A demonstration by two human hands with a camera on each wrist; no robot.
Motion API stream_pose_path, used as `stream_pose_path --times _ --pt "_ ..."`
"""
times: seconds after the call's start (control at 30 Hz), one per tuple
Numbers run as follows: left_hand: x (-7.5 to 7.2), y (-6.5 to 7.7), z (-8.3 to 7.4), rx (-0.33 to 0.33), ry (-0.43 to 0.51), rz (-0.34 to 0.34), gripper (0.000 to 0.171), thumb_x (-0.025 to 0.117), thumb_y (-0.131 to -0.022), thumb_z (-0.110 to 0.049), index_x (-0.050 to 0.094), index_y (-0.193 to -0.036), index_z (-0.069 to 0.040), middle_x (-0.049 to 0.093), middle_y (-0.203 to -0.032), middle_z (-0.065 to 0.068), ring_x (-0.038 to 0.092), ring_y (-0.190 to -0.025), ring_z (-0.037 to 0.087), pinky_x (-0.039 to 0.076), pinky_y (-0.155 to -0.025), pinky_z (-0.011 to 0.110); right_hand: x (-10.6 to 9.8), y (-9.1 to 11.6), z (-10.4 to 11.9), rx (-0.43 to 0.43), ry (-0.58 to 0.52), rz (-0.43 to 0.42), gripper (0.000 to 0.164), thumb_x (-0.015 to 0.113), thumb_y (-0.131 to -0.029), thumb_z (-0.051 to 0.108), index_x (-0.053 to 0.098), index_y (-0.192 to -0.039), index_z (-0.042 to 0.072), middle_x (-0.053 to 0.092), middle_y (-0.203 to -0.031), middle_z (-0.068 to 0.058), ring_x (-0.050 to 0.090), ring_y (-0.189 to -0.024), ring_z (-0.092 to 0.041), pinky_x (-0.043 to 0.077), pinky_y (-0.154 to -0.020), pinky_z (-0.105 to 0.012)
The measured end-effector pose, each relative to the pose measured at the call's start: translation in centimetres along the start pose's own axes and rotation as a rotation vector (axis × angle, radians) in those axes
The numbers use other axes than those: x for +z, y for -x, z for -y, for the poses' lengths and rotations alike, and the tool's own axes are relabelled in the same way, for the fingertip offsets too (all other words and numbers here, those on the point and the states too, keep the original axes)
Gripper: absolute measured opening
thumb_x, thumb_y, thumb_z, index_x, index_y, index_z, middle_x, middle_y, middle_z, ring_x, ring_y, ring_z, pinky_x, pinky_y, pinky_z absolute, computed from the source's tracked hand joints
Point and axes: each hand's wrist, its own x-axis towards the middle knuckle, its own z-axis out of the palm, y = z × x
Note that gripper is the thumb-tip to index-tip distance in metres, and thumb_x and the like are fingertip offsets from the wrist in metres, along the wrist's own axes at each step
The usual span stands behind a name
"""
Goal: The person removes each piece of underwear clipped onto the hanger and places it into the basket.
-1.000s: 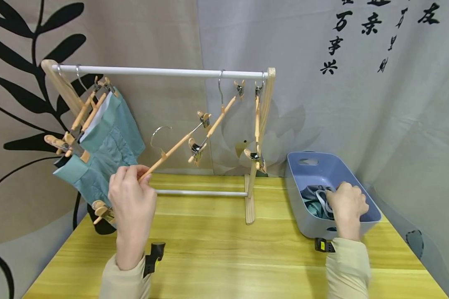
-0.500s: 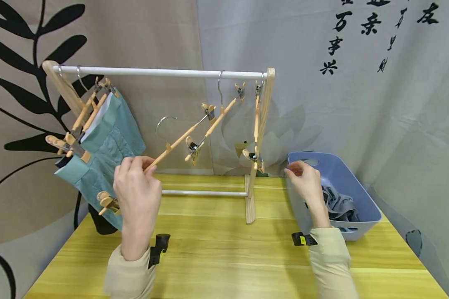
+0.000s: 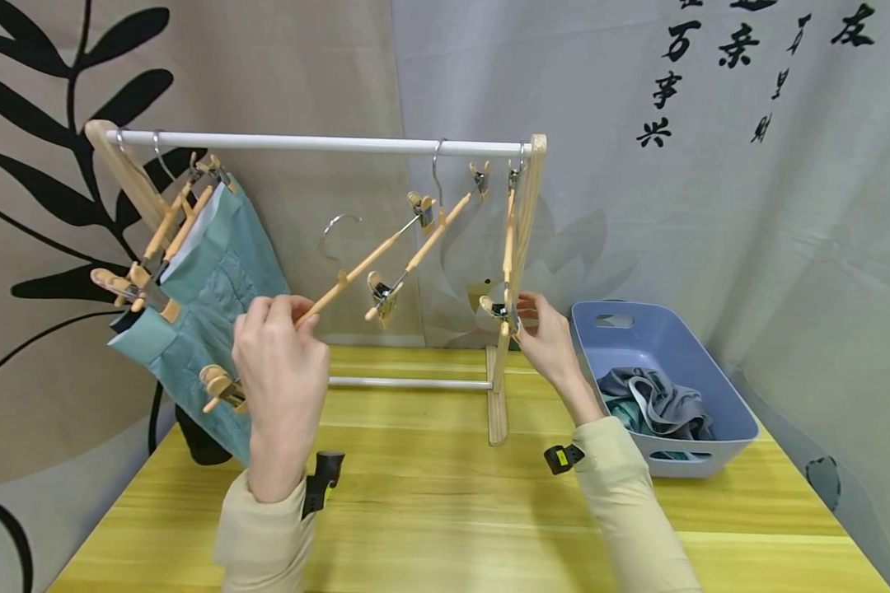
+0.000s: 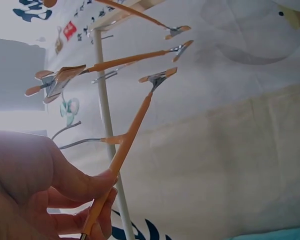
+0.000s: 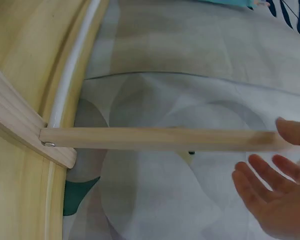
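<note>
Thumb and fingers of the left hand (image 3: 282,362) pinch the near arm of a wooden hanger (image 3: 356,276), tilted out in front of the rack (image 3: 319,142), hook off the rail. Over at the rack's right post, the right hand (image 3: 545,333) has loose, parted fingers, grasping nothing that I can see; contact with the post or the end hanger (image 3: 508,239), hard to call.

Eyes on the held hanger's far clip (image 3: 421,212): it's close to the middle hanger (image 3: 437,235) on the rack, and a careless swing could snag the two. Its near clip (image 3: 222,387) sits before the teal clothing (image 3: 226,255) at the rack's left end and might catch the cloth. A knock at the post could rock the rack. Right of the rack, grey cloth (image 3: 675,399) lies bunched in a basket (image 3: 656,329) on the bench (image 3: 430,494); tangled folds could drag others out.
</note>
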Motion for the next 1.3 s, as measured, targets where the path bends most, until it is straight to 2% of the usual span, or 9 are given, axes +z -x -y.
stream_pose_path --times 0.3,0.47,0.57,0.77,0.93,1.13,1.3 --pt "-0.1 -0.5 -0.6 -0.001 -0.013 0.01 0.011 0.06 -0.081 0.003 0.065 -0.089 0.009 0.06 -0.085 0.023 0.049 -0.077 0.038 0.038 -0.072 0.044 1.1 -1.0 0.6 0.001 0.022 -0.031 0.041 0.054 -0.087 0.005 0.045 -0.126 0.0 0.058 -0.116 -0.02 0.06 -0.104 -0.033 0.052 -0.085 -0.041" --pt "-0.1 -0.9 -0.9 0.004 -0.021 0.001 0.011 0.06 -0.082 0.003 0.065 -0.089 0.01 0.06 -0.085 0.024 0.049 -0.078 0.039 0.038 -0.073 0.044 1.3 -1.2 0.2 -0.008 0.008 -0.035 0.037 0.055 -0.09 0.012 0.046 -0.125 0.002 0.059 -0.113 -0.019 0.061 -0.1 -0.031 0.053 -0.082 -0.04" --pt "-0.2 -1.2 -1.2 0.004 -0.03 -0.004 0.011 0.059 -0.082 0.004 0.065 -0.089 0.01 0.061 -0.086 0.024 0.049 -0.079 0.039 0.037 -0.073 0.045 1.3 -1.2 0.1 -0.016 0.005 -0.037 0.035 0.055 -0.09 0.01 0.047 -0.123 0.001 0.059 -0.111 -0.019 0.061 -0.099 -0.031 0.053 -0.082 -0.04" --pt "-0.3 -2.1 -1.9 0.002 -0.049 -0.015 0.013 0.058 -0.083 0.003 0.065 -0.091 0.01 0.06 -0.087 0.025 0.049 -0.08 0.04 0.037 -0.074 0.046 1.3 -1.4 0.0 -0.02 0.021 -0.038 0.036 0.05 -0.085 -0.005 0.048 -0.12 0.001 0.059 -0.108 -0.019 0.061 -0.099 -0.031 0.053 -0.082 -0.04" --pt "-0.2 -3.0 -2.5 -0.013 -0.057 0.001 0.013 0.057 -0.083 0.003 0.064 -0.092 0.009 0.06 -0.09 0.024 0.049 -0.081 0.04 0.038 -0.075 0.046 1.4 -1.4 -0.1 -0.045 0.027 -0.04 0.031 0.051 -0.087 -0.001 0.048 -0.118 0.0 0.06 -0.106 -0.019 0.061 -0.098 -0.032 0.053 -0.081 -0.04" --pt "0.1 -3.8 -3.1 -0.012 -0.068 0.012 0.012 0.058 -0.082 0.003 0.065 -0.091 0.009 0.06 -0.091 0.024 0.049 -0.083 0.041 0.039 -0.077 0.047 1.4 -1.4 -0.3 -0.084 0.07 -0.061 0.036 0.048 -0.083 -0.01 0.049 -0.117 0.0 0.062 -0.104 -0.02 0.062 -0.095 -0.033 0.052 -0.081 -0.044" --pt "0.4 -4.6 -3.6 -0.022 -0.08 0.031 0.013 0.057 -0.082 0.003 0.065 -0.092 0.008 0.06 -0.093 0.024 0.049 -0.084 0.042 0.039 -0.078 0.047 1.4 -1.5 -0.2 -0.071 0.058 -0.042 0.032 0.051 -0.086 -0.004 0.048 -0.118 0.0 0.061 -0.106 -0.02 0.062 -0.096 -0.033 0.053 -0.079 -0.042"
